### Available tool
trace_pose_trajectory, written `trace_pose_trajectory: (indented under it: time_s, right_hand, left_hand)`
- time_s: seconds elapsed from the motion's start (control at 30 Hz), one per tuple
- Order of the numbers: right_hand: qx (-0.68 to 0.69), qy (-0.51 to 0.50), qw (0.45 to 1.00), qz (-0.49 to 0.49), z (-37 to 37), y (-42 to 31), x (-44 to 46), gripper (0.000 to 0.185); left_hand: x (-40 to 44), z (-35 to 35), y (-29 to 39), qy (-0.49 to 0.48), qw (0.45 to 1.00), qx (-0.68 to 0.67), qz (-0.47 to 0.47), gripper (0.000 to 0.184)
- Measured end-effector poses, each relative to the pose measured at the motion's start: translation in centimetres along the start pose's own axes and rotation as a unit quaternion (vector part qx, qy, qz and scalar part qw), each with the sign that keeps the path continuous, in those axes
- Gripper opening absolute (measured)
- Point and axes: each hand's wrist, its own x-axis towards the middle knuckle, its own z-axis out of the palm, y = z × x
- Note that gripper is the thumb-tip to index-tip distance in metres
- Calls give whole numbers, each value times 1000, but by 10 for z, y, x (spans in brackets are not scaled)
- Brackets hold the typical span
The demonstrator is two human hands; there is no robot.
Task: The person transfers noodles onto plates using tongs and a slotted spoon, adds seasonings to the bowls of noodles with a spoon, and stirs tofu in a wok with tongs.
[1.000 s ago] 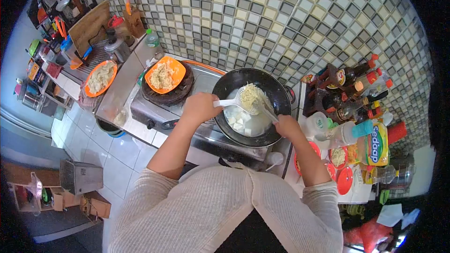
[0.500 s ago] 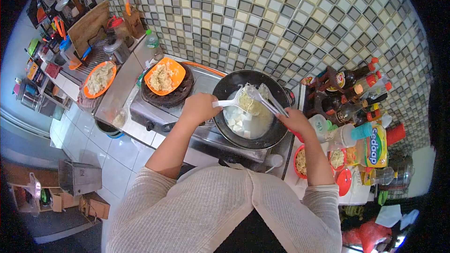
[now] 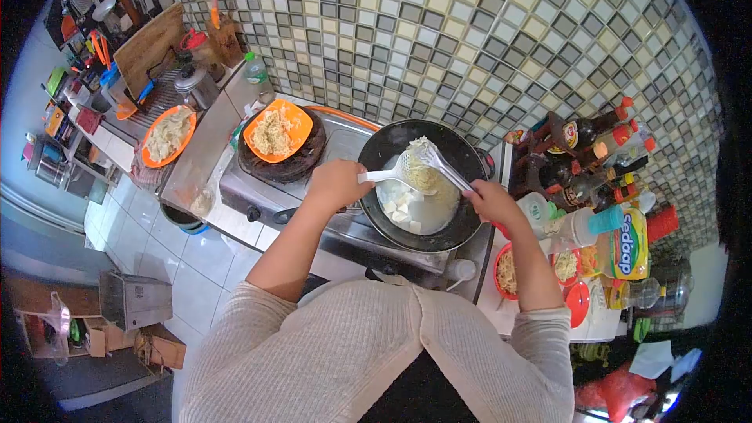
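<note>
A black wok (image 3: 458,231) on the stove holds cloudy liquid with white cubes (image 3: 403,210) that look like tofu. My left hand (image 3: 337,182) grips the handle of a white slotted ladle (image 3: 380,176), its bowl over the wok. Pale noodle-like strands (image 3: 424,176) lie in the ladle's bowl. My right hand (image 3: 493,202) is closed around metal tongs (image 3: 452,175), whose tips press on the strands at the ladle. Whether the ladle's underside touches the liquid is hard to tell.
Left of the wok, an orange square plate (image 3: 301,124) of shredded food sits on the other burner. Farther left is an orange oval plate (image 3: 146,158) with whitish food. Bottles (image 3: 576,135), a Sedaap pack (image 3: 627,243) and red bowls (image 3: 509,292) crowd the right counter.
The tongs' tips have come together around the strands at the ladle, where they were farther apart before. Both hands have shifted only slightly.
</note>
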Motion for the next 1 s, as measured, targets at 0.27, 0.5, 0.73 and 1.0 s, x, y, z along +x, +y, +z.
trace_pose_trajectory:
  time_s: [0.27,0.5,0.73,1.0]
  right_hand:
    - [-214,-58,975,34,3,37,3,49]
    - [-179,-3,983,40,46,35,33,40]
    - [-206,29,978,-30,-2,-4,-5,40]
    - [54,-100,985,129,-30,15,-4,51]
  left_hand:
    - [-2,0,0,2,1000,-4,-3,41]
    - [-5,-2,0,6,1000,-11,-6,41]
    - [-5,0,-1,8,1000,-24,-14,37]
    - [-8,-11,14,21,999,33,13,42]
